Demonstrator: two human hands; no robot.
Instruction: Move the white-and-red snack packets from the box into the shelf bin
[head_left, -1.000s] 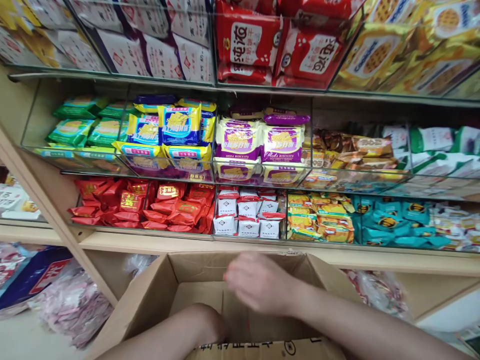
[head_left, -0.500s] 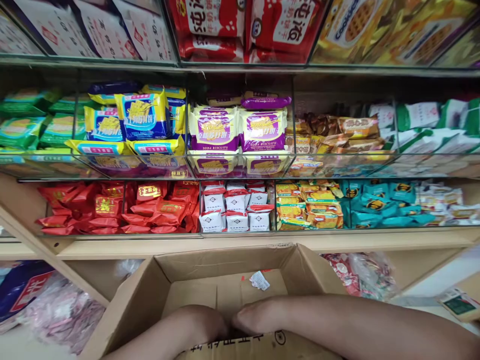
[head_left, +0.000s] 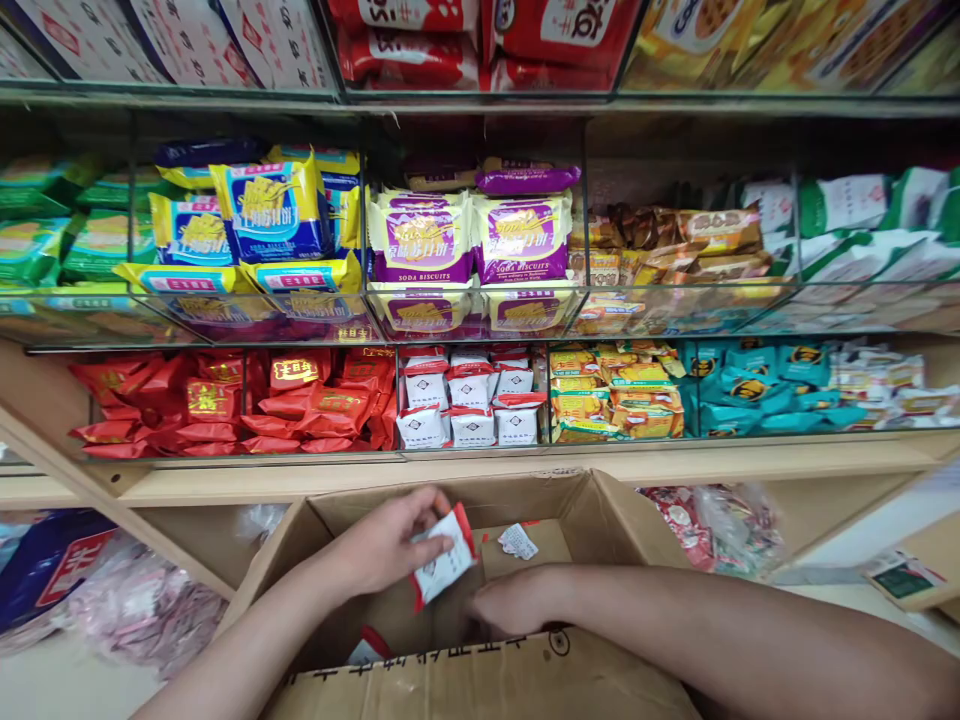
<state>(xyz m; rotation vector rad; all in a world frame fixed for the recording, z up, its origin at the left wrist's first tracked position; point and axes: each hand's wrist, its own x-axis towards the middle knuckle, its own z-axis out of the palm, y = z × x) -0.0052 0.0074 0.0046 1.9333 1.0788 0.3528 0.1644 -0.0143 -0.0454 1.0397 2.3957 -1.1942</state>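
Observation:
My left hand [head_left: 397, 542] grips a small white snack packet with red ends [head_left: 444, 556] above the opening of a cardboard box [head_left: 450, 690]. My right hand [head_left: 517, 602] reaches down inside the box; its fingertips are lost in shadow behind the near flap, so what they touch is hidden. Another white packet with a red end [head_left: 370, 646] lies inside at the near left. Toward the far wall of the box rests a crumpled printed paper slip [head_left: 518, 541].
Beyond the box, a shelf bin holds matching white packets [head_left: 472, 400]. Red packets [head_left: 322, 405] sit to its left, yellow ones [head_left: 615, 395] to its right. Purple soda biscuits [head_left: 525, 240] fill a bin above. Plastic-bagged goods [head_left: 146, 610] lie on the left below.
My left hand has come up out of the box with a white packet in it. My right hand stays low in the box. The shelves appear slightly higher in view.

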